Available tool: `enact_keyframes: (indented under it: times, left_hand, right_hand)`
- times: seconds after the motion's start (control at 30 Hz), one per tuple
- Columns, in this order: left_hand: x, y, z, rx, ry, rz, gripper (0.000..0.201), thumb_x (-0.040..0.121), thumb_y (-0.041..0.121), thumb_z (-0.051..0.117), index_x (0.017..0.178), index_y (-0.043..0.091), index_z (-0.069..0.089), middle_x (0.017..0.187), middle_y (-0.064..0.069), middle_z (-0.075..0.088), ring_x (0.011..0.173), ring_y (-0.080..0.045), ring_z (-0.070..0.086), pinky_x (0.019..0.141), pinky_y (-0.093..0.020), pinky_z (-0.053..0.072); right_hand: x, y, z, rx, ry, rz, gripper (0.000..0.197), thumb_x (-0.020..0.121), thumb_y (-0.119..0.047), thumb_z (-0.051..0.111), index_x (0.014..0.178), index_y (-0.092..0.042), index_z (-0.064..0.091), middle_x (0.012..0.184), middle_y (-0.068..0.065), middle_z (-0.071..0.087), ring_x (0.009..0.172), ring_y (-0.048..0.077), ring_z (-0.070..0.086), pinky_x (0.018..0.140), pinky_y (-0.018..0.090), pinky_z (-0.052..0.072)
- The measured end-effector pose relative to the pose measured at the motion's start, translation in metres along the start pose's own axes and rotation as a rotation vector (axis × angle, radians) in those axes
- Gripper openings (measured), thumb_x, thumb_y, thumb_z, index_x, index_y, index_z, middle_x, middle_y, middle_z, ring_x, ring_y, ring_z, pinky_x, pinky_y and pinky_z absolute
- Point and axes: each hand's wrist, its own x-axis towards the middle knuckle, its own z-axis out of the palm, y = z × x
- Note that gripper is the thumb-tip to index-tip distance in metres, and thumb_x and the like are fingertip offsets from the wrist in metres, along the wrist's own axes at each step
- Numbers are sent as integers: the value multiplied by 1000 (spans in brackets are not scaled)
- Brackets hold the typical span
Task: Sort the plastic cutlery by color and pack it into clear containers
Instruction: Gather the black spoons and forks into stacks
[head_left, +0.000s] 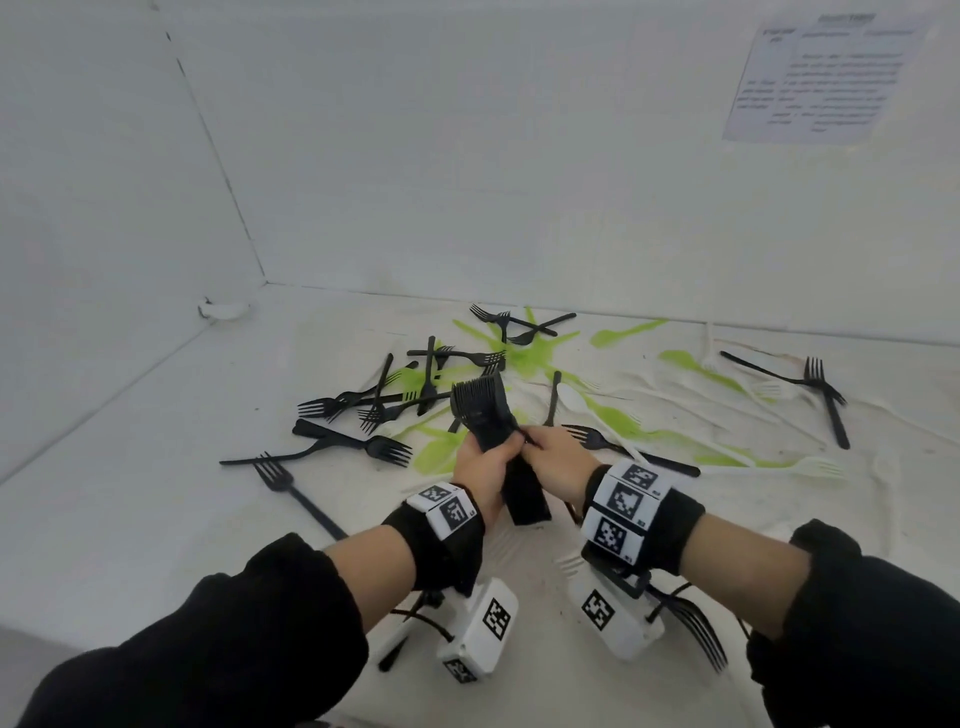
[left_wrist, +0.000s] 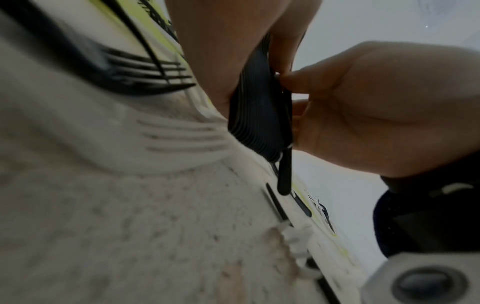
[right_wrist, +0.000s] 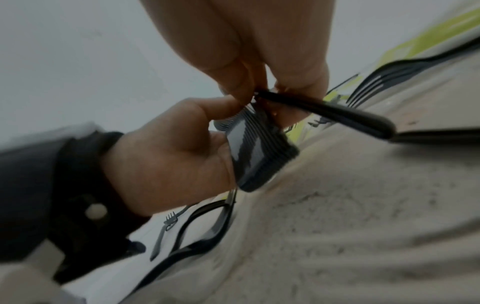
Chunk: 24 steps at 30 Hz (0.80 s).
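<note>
Left hand (head_left: 480, 470) grips a nested stack of black forks (head_left: 496, 426) round the handles; right hand (head_left: 558, 454) pinches a single black fork (right_wrist: 337, 115) against it. Judged light, stiff and slick: hold mid-handle, tines clear. Loose cutlery litters the surface (head_left: 156, 467) beyond.

White cloth (head_left: 156, 499), blk (head_left: 337, 447), green (head_left: 618, 415), wht forks (head_left: 810, 467)

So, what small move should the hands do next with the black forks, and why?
Probably slide the single black fork pinched by the right hand flush onto the stack of black forks gripped by the left hand; its handle sticks out at an angle.
</note>
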Motion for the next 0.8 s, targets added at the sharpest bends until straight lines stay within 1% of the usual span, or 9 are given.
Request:
enact_keyframes:
  times: [0.07,0.17,0.23,0.37,0.43,0.53,0.67,0.73,0.8]
  left_hand:
    - [0,0,-8,-5,9,-5,21,90,-2,53,111,1,54,94,-17,63,80,-26,63,68,-34,55]
    - [3,3,-18,-30,25,-6,14,90,-2,55,103,3,56,93,-19,63,79,-29,62,75,-42,55]
    - [4,7,-23,-31,35,11,10,89,-3,55,92,6,54,82,-14,59,69,-24,59,66,-36,55]
    - [1,10,-26,4,-13,17,11,90,-2,55,95,7,53,82,-11,58,68,-23,59,55,-31,55]
    - [-3,8,-26,24,-41,38,12,89,-2,56,98,5,55,89,-13,62,77,-24,62,61,-31,56]
    - [-7,5,-28,38,-70,53,13,88,-2,57,96,8,58,93,-14,65,84,-24,64,74,-34,56]
    - [-11,3,-30,43,-75,25,14,90,-2,54,98,10,57,89,-11,63,76,-20,62,68,-28,55]
    - [-14,4,-26,7,-80,-25,13,94,2,48,102,9,56,84,-10,62,73,-21,60,74,-36,51]
    - [-16,3,-20,-20,-89,-50,14,95,2,46,104,8,56,84,-10,63,70,-20,61,74,-38,51]
  right_hand:
    - [-4,-4,0,23,-34,-25,33,92,-2,43,121,-2,58,93,11,63,96,24,56,81,28,44]
    - [-8,-8,3,169,56,-4,39,92,-2,49,130,-7,51,77,3,56,73,18,57,67,22,50]
    - [-6,-9,4,317,153,50,34,90,-1,52,124,-4,52,71,1,49,58,13,51,55,21,50]
    - [-1,-18,2,182,103,39,21,95,-11,44,107,0,58,74,7,54,63,18,54,62,31,53]
    - [2,-19,5,11,34,-3,32,96,-12,36,112,4,58,95,19,60,84,28,58,83,41,51]
    - [0,-16,9,-87,-24,-46,35,95,-13,35,119,-7,60,111,18,59,102,32,57,94,36,46]
    - [-5,-7,-1,83,-17,-46,29,93,-10,49,119,-12,62,80,-5,58,77,11,53,77,24,46]
    - [-9,-5,-8,166,40,-31,29,88,-6,59,117,-9,61,72,-5,58,64,7,54,62,16,45]
    - [-12,-5,-12,215,40,-22,24,86,-3,59,109,-6,62,68,-2,58,57,10,55,55,18,46]
